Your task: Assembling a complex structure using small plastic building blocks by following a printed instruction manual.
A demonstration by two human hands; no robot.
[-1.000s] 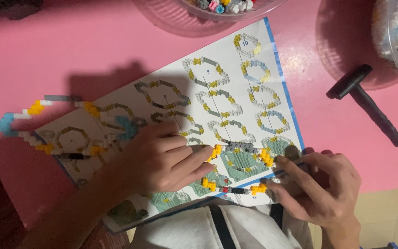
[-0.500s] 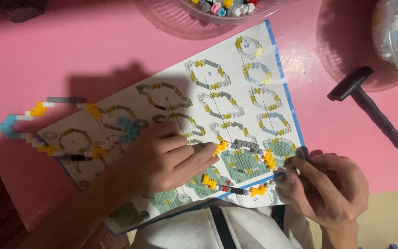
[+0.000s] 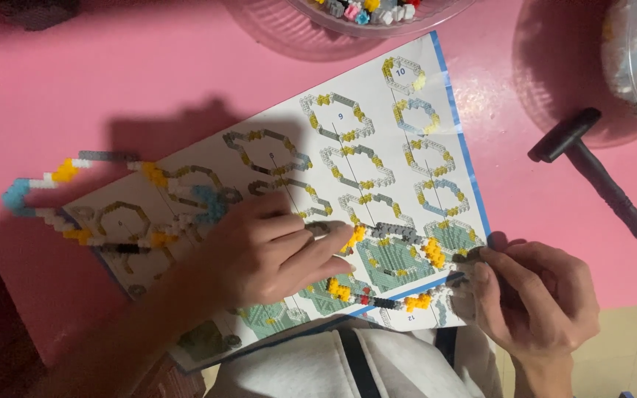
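Fingers (image 3: 318, 239) and right hand (image 3: 532, 302) pinching brick ring (image 3: 399, 258)

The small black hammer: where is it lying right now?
In the head view the black hammer lies on the pink table at the right, beside the instruction sheet, above the right hand.

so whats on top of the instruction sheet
A ring of small grey, yellow and white bricks lies on the instruction sheet, held by the left hand and right hand. The hands cover the print beneath them.
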